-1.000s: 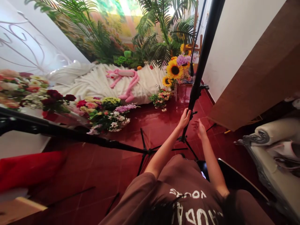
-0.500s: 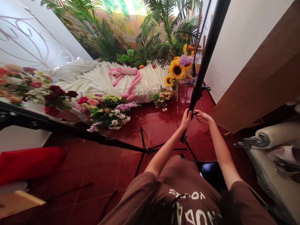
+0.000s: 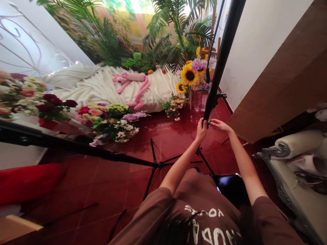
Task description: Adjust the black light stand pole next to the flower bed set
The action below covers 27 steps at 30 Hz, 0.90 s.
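A tall black stand (image 3: 221,61) rises in front of me, its pole tilted toward the upper right and its legs on the red tiled floor. My left hand (image 3: 201,130) is wrapped round the lower part of the pole. On the right side of the pole, my right hand (image 3: 220,125) pinches a small black knob (image 3: 208,124) with closed fingers. Higher up the pole, another black knob (image 3: 221,95) sticks out to the right, touched by neither hand. A black cable hangs beside the upper pole.
A second black stand (image 3: 102,152) slants across the left. Flowers (image 3: 125,131), a white draped bed (image 3: 158,92) with a pink plush toy (image 3: 139,92), and palms (image 3: 178,30) lie beyond. A cream sofa (image 3: 301,146) stands right; red cloth (image 3: 28,183) lies left.
The view has shifted slightly, so the surroundings sit a little further left. My right-hand fingers have changed position around the small knob. My left hand keeps its hold on the pole.
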Each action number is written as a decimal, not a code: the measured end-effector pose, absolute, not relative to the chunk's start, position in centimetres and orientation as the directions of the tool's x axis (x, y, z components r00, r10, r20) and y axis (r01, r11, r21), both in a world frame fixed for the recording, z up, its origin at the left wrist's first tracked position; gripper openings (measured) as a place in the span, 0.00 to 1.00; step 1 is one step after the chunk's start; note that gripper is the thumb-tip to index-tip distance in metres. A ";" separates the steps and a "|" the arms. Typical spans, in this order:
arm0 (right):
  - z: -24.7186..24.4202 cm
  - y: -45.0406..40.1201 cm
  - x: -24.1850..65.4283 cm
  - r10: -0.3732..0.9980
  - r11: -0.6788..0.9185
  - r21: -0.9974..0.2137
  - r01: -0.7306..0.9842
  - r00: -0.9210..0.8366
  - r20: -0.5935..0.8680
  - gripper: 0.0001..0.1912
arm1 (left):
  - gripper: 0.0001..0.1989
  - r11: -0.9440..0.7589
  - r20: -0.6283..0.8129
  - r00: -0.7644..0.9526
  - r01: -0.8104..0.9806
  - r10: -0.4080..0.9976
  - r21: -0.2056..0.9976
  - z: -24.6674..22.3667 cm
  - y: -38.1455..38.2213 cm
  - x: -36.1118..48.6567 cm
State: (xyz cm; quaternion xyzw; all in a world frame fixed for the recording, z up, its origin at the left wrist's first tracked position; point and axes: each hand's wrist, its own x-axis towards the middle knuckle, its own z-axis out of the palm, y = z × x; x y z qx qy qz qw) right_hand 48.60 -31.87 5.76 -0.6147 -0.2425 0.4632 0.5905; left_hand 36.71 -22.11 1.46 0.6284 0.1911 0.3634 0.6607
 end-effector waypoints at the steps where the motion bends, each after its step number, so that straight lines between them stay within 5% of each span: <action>1: 5.8 -31.9 48.6 0.849 -0.154 -0.970 -0.186 0.478 -0.226 0.11 | 0.21 -0.050 0.207 0.665 -0.247 0.717 0.968 1.4 -22.1 36.7; 7: 4.2 -31.4 48.1 0.682 0.008 -0.980 0.199 0.716 0.150 0.03 | 0.22 -0.070 0.242 0.648 -0.279 0.722 0.958 1.2 -22.0 36.8; 11: 3.8 -31.5 47.2 0.578 -0.009 -0.943 0.332 0.771 0.266 0.11 | 0.23 -0.073 0.256 0.645 -0.297 0.720 0.952 1.2 -22.0 36.8; 14: 6.4 -31.3 46.2 0.522 0.058 -0.921 0.385 0.775 0.357 0.08 | 0.24 -0.059 0.241 0.651 -0.289 0.720 0.956 1.3 -22.0 36.8; 18: 12.5 -29.3 45.1 0.512 0.216 -0.850 0.481 0.685 0.518 0.24 | 0.23 -0.046 0.213 0.657 -0.263 0.723 0.964 1.5 -22.1 36.7; 27: 17.2 -23.7 43.8 0.542 -0.007 -0.876 0.483 0.737 0.403 0.19 | 0.24 -0.015 0.208 0.696 -0.273 0.687 0.962 1.1 -21.7 36.4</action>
